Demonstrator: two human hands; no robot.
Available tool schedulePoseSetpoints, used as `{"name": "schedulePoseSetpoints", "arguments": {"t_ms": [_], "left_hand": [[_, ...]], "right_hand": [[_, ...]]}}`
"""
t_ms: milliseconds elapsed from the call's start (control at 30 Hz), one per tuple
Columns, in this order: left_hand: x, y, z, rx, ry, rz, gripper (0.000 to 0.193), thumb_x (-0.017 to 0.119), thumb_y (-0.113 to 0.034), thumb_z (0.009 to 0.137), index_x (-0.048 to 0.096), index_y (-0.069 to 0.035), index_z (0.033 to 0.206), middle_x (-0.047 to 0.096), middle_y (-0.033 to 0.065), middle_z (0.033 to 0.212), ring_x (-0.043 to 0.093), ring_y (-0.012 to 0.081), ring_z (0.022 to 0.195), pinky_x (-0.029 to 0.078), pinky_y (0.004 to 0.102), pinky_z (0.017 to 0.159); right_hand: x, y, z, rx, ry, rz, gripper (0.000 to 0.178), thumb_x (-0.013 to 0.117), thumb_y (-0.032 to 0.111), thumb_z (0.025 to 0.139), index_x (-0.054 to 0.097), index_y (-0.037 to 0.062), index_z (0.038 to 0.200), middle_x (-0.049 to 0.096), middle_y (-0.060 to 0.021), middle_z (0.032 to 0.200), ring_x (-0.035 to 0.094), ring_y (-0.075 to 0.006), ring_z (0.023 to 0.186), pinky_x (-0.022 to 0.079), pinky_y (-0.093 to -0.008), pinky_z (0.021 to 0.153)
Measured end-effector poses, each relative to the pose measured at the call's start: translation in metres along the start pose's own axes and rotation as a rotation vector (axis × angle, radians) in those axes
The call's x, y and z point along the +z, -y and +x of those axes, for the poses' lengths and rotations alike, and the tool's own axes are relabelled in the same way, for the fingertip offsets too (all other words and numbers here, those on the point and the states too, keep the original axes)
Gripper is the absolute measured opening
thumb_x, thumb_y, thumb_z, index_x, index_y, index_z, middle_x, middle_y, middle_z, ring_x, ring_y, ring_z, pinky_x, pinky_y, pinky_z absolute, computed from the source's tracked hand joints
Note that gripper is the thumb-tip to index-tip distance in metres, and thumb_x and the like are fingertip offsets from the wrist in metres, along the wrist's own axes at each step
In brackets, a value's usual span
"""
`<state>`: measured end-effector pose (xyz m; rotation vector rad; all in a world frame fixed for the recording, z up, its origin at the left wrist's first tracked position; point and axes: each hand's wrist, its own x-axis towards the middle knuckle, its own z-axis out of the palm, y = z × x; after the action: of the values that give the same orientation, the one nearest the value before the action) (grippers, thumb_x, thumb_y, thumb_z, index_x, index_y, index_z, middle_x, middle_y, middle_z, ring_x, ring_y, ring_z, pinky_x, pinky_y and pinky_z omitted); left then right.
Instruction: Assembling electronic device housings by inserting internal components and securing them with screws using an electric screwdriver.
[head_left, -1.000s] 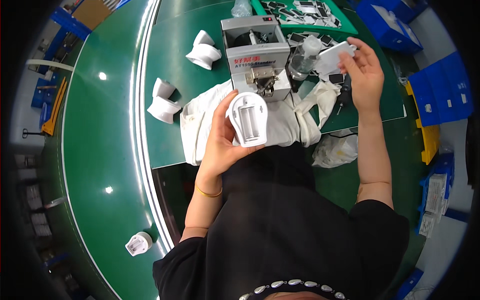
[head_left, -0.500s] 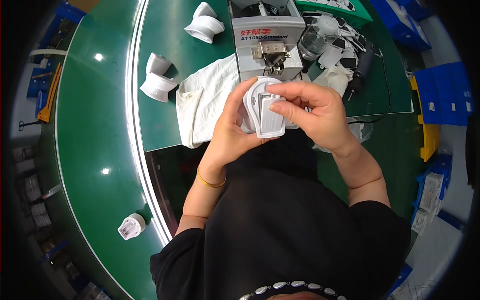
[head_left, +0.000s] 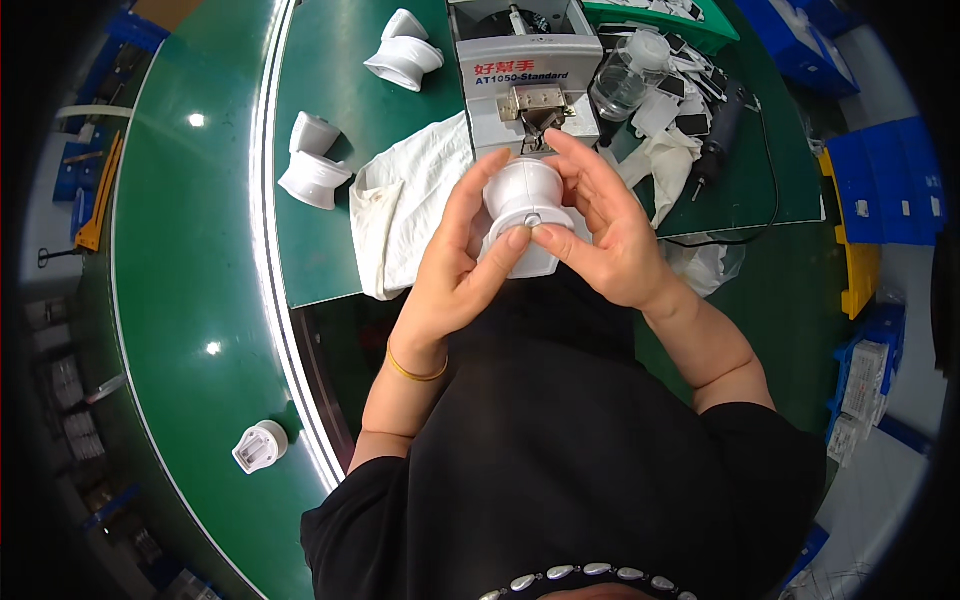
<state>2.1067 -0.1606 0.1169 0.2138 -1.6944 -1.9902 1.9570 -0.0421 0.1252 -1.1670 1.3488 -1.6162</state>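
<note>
Both hands hold a white plastic spool-shaped housing [head_left: 524, 190] in front of the bench machine. My left hand [head_left: 452, 275] wraps its left side, and my right hand [head_left: 618, 250] curves round its right. The thumbs meet at a small round silvery spot [head_left: 533, 219] on the near rim. A seam runs down the middle of the waisted body. Its flat part shows partly below the thumbs. Two similar white housings, one farther back [head_left: 404, 62] and one nearer [head_left: 315, 180], lie on the green bench to the left.
Ahead stands a grey bench machine [head_left: 490, 110] with a metal fixture, beside a white cloth [head_left: 420, 200]. To its right are a clear jar [head_left: 622, 85], small flat parts and a corded electric screwdriver [head_left: 720, 145]. A white piece with an open compartment [head_left: 261, 447] sits on the left green surface.
The housing has been turned over: its flat compartment side faced up before, and now the rounded body does. My right fingers moved from the flat cover to the side and rim.
</note>
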Motion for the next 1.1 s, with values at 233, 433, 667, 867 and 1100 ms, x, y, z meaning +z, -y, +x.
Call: {"name": "schedulePoseSetpoints", "arguments": {"t_ms": [233, 433, 667, 867, 1100], "left_hand": [[0.004, 0.01, -0.001, 0.027, -0.056, 0.158, 0.08, 0.072, -0.012, 0.089, 0.024, 0.0, 0.152, 0.042, 0.0193, 0.146, 0.043, 0.0254, 0.135, 0.038, 0.0384, 0.108], [0.014, 0.009, 0.0, 0.232, 0.118, 0.574, 0.125, 0.094, -0.017, 0.061, 0.011, -0.006, 0.154, 0.037, 0.0246, 0.148, 0.044, 0.0343, 0.135, 0.038, 0.0456, 0.109], [0.009, 0.018, -0.018, -0.004, -0.058, 0.404, 0.122, 0.094, -0.013, 0.057, 0.018, -0.006, 0.152, 0.05, 0.0185, 0.138, 0.051, 0.034, 0.129, 0.041, 0.0444, 0.108], [0.016, 0.032, -0.011, 0.052, -0.007, 0.528, 0.123, 0.095, -0.013, 0.057, 0.018, -0.006, 0.152, 0.051, 0.0182, 0.138, 0.05, 0.0317, 0.13, 0.041, 0.0422, 0.108], [0.01, 0.053, -0.018, 0.027, -0.05, 0.62, 0.115, 0.094, -0.015, 0.055, 0.03, -0.005, 0.149, 0.051, 0.0199, 0.138, 0.051, 0.0341, 0.127, 0.043, 0.0413, 0.106]], "right_hand": [[-0.004, 0.004, 0.002, 0.006, 0.003, -0.035, 0.075, 0.069, 0.004, 0.088, 0.027, 0.0004, 0.15, 0.052, -0.0125, 0.129, 0.055, -0.0185, 0.112, 0.041, -0.0327, 0.101], [-0.021, 0.014, -0.001, 0.259, -0.066, 0.098, 0.081, 0.073, 0.006, 0.086, 0.025, 0.0066, 0.152, 0.059, -0.0121, 0.121, 0.059, -0.0169, 0.108, 0.048, -0.0306, 0.094], [-0.215, -0.01, 0.02, 0.266, -0.982, -1.378, 0.069, 0.077, 0.048, 0.078, 0.06, 0.0009, 0.126, 0.066, -0.0157, 0.106, 0.065, -0.0252, 0.095, 0.051, -0.0359, 0.086], [-0.276, -0.046, 0.015, 0.651, -0.889, -0.527, 0.044, 0.084, 0.03, 0.068, 0.067, -0.0021, 0.092, 0.066, -0.0092, 0.085, 0.063, -0.0148, 0.074, 0.049, -0.0276, 0.063], [-0.283, -0.035, -0.003, -0.005, -0.086, 0.867, 0.046, 0.064, 0.015, 0.083, 0.051, -0.0029, 0.123, 0.061, -0.0158, 0.106, 0.062, -0.0268, 0.09, 0.054, -0.0364, 0.081]]}}
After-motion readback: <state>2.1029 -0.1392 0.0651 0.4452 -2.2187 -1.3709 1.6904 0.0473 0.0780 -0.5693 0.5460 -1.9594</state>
